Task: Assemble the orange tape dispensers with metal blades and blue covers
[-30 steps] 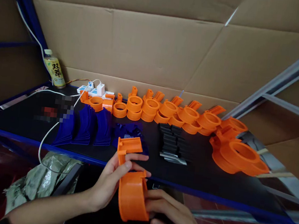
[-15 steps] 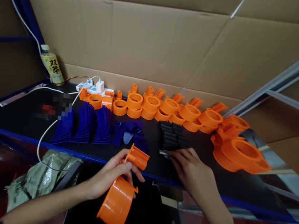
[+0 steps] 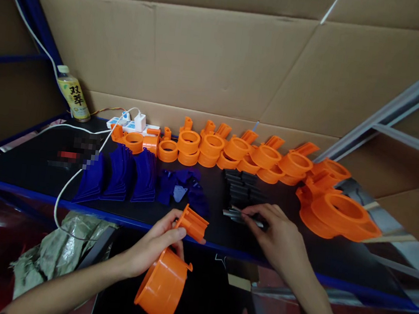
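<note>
My left hand (image 3: 160, 239) is closed around the narrow middle of an orange plastic tape dispenser (image 3: 165, 287), held in front of the table's near edge. Its wide ring hangs below my fingers, and the ribbed end points up to the right. Over the table, my right hand (image 3: 280, 230) pinches a thin silvery metal strip (image 3: 232, 213) with a toothed edge, among similar strips lying there. Just behind those strips sit several black ribbed parts (image 3: 242, 185) in rows.
Several orange dispensers (image 3: 212, 146) line the back, with more stacked at the right (image 3: 343, 212). Fanned stacks of blue plates (image 3: 117, 174) and loose blue pieces (image 3: 179, 193) lie left of centre. A white cable (image 3: 63, 193) loops over the front edge from a power strip (image 3: 132, 124). A bottle (image 3: 73, 95) stands back left.
My right hand has shifted slightly right and its fingers have drawn together on a metal strip. The left hand still holds the orange dispenser, tilted a little differently.
</note>
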A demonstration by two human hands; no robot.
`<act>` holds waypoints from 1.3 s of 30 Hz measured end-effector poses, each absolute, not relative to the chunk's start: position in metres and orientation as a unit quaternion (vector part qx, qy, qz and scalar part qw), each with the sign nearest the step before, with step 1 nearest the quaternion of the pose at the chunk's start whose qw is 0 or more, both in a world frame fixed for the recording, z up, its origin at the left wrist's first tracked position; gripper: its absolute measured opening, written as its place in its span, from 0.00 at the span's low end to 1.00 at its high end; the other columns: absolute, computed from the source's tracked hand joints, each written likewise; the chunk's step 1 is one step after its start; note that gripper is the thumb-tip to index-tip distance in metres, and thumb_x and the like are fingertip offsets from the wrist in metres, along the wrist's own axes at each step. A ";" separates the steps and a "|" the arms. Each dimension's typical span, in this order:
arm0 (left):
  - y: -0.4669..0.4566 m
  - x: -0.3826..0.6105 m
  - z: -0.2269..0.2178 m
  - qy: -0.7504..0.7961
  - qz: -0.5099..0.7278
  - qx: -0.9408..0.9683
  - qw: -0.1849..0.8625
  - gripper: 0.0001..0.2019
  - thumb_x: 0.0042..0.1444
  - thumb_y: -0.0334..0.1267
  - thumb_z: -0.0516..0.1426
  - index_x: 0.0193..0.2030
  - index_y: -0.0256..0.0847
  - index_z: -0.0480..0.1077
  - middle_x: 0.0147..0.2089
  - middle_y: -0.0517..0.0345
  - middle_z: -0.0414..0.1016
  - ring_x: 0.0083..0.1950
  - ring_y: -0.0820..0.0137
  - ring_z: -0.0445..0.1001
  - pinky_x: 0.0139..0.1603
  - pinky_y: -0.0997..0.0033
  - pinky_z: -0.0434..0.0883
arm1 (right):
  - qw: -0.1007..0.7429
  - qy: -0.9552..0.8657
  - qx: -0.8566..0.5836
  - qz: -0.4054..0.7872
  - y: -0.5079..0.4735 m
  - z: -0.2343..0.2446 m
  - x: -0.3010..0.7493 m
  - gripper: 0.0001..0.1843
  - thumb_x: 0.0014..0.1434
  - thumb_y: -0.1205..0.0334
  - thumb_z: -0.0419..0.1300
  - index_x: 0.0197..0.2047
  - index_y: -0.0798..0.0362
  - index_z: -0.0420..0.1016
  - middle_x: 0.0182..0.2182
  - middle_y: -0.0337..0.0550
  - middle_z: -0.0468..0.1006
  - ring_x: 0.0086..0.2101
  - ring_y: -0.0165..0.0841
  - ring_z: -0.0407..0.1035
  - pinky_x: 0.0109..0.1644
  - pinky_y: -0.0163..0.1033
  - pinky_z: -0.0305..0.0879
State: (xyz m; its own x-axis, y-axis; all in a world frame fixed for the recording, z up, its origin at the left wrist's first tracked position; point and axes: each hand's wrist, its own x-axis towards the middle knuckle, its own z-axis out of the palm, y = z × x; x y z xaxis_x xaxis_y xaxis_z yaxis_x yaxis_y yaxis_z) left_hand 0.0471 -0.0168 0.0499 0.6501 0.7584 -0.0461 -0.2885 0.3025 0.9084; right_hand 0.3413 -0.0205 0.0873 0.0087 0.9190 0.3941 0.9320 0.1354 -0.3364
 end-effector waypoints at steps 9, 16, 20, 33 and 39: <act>-0.024 0.049 0.053 0.233 0.322 0.499 0.770 0.19 0.64 0.49 0.59 0.56 0.42 0.63 0.53 0.46 0.78 0.28 0.77 0.72 0.30 0.76 0.72 | 0.313 -0.745 -0.525 0.269 -0.047 0.119 0.283 0.11 0.66 0.52 0.61 0.39 0.48 0.82 0.33 0.40 0.81 0.34 0.34 0.74 0.38 0.38 0.67; -0.028 0.047 0.050 0.244 0.298 0.521 0.761 0.22 0.65 0.46 0.59 0.61 0.43 0.60 0.55 0.47 0.77 0.32 0.76 0.74 0.33 0.76 0.71 | 0.320 -0.743 -0.528 0.257 -0.039 0.102 0.279 0.09 0.66 0.53 0.62 0.40 0.47 0.82 0.33 0.39 0.80 0.34 0.33 0.73 0.41 0.39 0.66; -0.029 0.048 0.052 0.244 0.299 0.525 0.759 0.21 0.66 0.45 0.59 0.60 0.42 0.60 0.53 0.48 0.77 0.31 0.77 0.72 0.34 0.76 0.70 | 0.311 -0.746 -0.532 0.253 -0.042 0.105 0.280 0.08 0.66 0.54 0.62 0.39 0.47 0.81 0.33 0.38 0.79 0.33 0.33 0.73 0.40 0.39 0.66; -0.031 0.050 0.050 0.253 0.298 0.422 0.818 0.17 0.66 0.45 0.57 0.55 0.41 0.60 0.55 0.41 0.78 0.31 0.66 0.83 0.30 0.70 0.77 | 0.347 -0.757 -0.551 0.053 -0.029 0.095 0.288 0.13 0.69 0.54 0.59 0.53 0.47 0.78 0.41 0.41 0.82 0.41 0.35 0.74 0.41 0.39 0.70; -0.029 0.050 0.051 0.236 0.312 0.396 0.831 0.16 0.65 0.43 0.58 0.55 0.41 0.61 0.58 0.39 0.77 0.32 0.63 0.84 0.31 0.65 0.80 | 0.187 -0.773 -0.579 -0.182 -0.009 0.092 0.339 0.14 0.69 0.56 0.59 0.54 0.50 0.77 0.44 0.41 0.84 0.47 0.41 0.72 0.37 0.42 0.68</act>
State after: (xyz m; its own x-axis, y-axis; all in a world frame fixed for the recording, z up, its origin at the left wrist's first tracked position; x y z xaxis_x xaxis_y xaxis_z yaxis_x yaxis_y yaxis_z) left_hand 0.0499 -0.0295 0.0511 0.6938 0.7056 -0.1444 -0.3328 0.4918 0.8046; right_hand 0.3390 -0.0087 0.0921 -0.2598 0.8264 0.4995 0.9625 0.2634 0.0648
